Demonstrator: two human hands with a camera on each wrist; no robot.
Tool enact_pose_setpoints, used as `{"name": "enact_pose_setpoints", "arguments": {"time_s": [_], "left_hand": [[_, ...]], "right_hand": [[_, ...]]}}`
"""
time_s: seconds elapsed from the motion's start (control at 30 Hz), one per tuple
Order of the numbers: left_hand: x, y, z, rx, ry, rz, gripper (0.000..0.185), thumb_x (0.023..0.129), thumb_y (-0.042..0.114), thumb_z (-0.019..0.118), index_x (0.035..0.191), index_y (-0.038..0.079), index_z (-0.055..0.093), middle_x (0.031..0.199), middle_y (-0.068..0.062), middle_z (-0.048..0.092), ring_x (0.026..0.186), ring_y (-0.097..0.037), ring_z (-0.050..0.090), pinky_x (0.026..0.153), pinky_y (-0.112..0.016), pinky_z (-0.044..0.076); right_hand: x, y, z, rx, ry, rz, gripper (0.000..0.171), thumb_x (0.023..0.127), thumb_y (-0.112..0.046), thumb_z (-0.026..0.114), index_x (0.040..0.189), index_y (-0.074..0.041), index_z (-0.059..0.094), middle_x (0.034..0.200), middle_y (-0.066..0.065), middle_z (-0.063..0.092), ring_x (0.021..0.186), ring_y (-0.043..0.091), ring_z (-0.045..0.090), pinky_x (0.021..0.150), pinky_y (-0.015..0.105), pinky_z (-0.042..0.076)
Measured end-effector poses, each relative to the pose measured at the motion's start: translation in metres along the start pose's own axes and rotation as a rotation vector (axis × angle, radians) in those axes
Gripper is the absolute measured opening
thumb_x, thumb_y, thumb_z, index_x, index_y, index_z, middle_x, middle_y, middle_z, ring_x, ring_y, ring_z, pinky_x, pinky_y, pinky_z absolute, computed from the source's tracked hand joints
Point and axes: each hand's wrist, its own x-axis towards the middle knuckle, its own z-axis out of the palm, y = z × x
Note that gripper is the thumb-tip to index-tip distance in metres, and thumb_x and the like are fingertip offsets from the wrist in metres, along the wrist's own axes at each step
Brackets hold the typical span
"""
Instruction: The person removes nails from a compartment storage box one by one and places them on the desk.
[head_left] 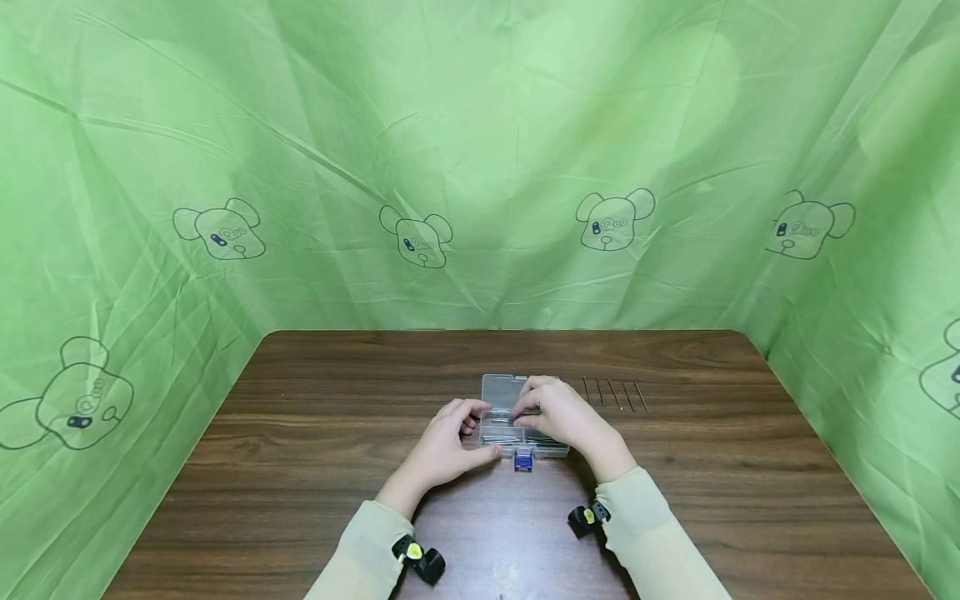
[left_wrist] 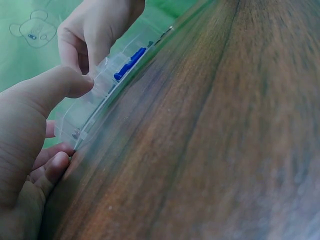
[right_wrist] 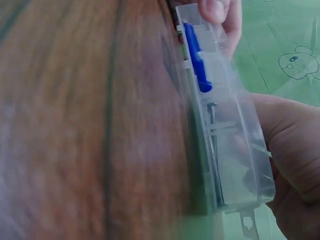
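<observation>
Box: a small clear plastic compartment box with a blue latch (head_left: pixel 522 427) lies on the dark brown wooden table (head_left: pixel 300 467), a little past the table's centre toward twelve o'clock; thin metal nails lie inside it.
Left hand: the left hand (head_left: pixel 448 446) grips the box's end at nine o'clock, thumb (left_wrist: pixel 60 85) pressed on the near wall, fingers curled round the far side.
Right hand: the right hand (head_left: pixel 558 414) covers the box from three o'clock, fingers curled over its top, thumb against its end wall.
Latch: the blue latch (right_wrist: pixel 196 57) sits on the wall at six o'clock.
Loose nails: a row of thin metal nails (head_left: pixel 615 393) lies on the table at two o'clock from the box, near it.
Backdrop: a green cloth printed with bear faces (head_left: pixel 480 150) hangs round the table.
</observation>
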Motion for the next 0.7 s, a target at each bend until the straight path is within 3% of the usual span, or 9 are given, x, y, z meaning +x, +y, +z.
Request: {"name": "enact_pose_setpoints", "arguments": {"time_s": [0.53,0.7], "left_hand": [[0.0009,-0.0015,0.0004,0.007,-0.003,0.015,0.068,0.083,0.039,0.095,0.141,0.015,0.069,0.118,0.002,0.065,0.1,-0.01,0.061,0.092,-0.033,0.055],[0.0,-0.0006,-0.0001,0.0,-0.001,0.015,0.067,0.083,0.04,0.095,0.141,0.016,0.069,0.117,0.002,0.065,0.099,-0.01,0.061,0.092,-0.033,0.055]], "right_hand": [[-0.0013,0.0015,0.006,-0.011,-0.032,0.022,0.008,0.089,-0.02,0.091,0.095,-0.016,0.089,0.099,-0.007,0.062,0.099,0.014,0.061,0.094,0.041,0.052],[-0.0011,0.0022,0.0066,-0.028,-0.023,-0.011,0.006,0.089,-0.02,0.091,0.091,-0.016,0.088,0.099,-0.006,0.06,0.097,0.015,0.061,0.091,0.038,0.053]]}}
